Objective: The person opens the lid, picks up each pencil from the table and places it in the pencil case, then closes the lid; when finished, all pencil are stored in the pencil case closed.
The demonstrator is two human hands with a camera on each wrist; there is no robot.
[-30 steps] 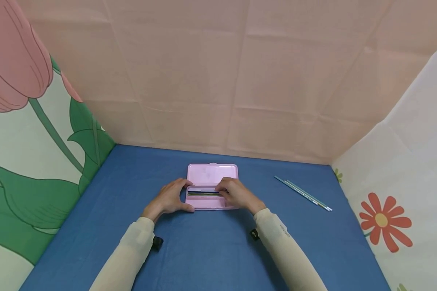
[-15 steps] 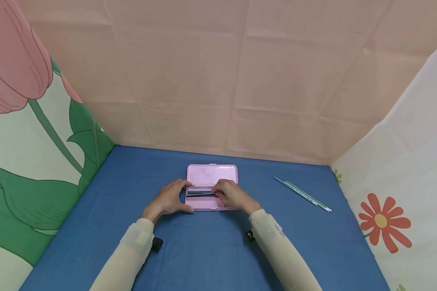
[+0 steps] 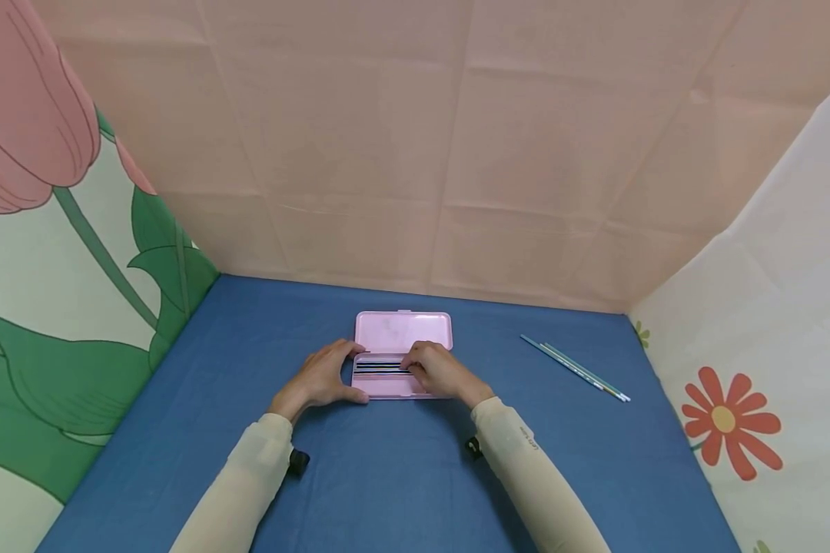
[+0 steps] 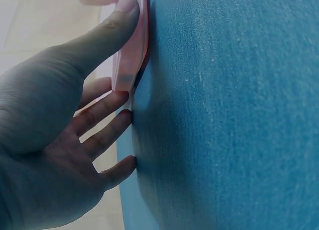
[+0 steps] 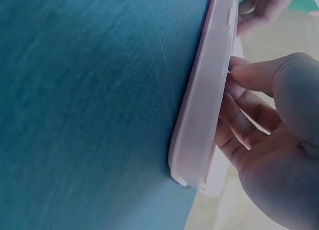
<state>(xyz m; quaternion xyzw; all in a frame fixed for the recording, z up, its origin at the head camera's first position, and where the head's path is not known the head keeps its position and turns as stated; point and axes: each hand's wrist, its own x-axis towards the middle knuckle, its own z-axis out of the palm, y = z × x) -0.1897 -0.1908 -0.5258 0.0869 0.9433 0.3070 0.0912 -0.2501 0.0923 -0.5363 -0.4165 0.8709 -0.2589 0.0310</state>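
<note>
A pink pencil case [image 3: 387,387] lies on the blue cloth with its lid [image 3: 403,330] tipped back. Several thin pencils [image 3: 375,368] lie lengthwise inside it. My left hand [image 3: 321,376] holds the case's left end, thumb [image 4: 107,33] on the front wall and spread fingers around the end and far side. My right hand [image 3: 443,370] reaches over the case's right part, thumb and fingertips together at the pencils' right ends. In the right wrist view, the case's wall [image 5: 204,105] hides the lower fingertips and what they pinch.
A few loose light-coloured pencils [image 3: 577,369] lie slantwise on the cloth to the right. The blue cloth [image 3: 387,484] meets a plain beige backdrop [image 3: 415,153] behind, with flower-printed sheets at both sides.
My right hand has moved slightly left along the case, and the pencils inside have shifted, showing dark and white stripes instead of green and yellow. My left hand stays in place.
</note>
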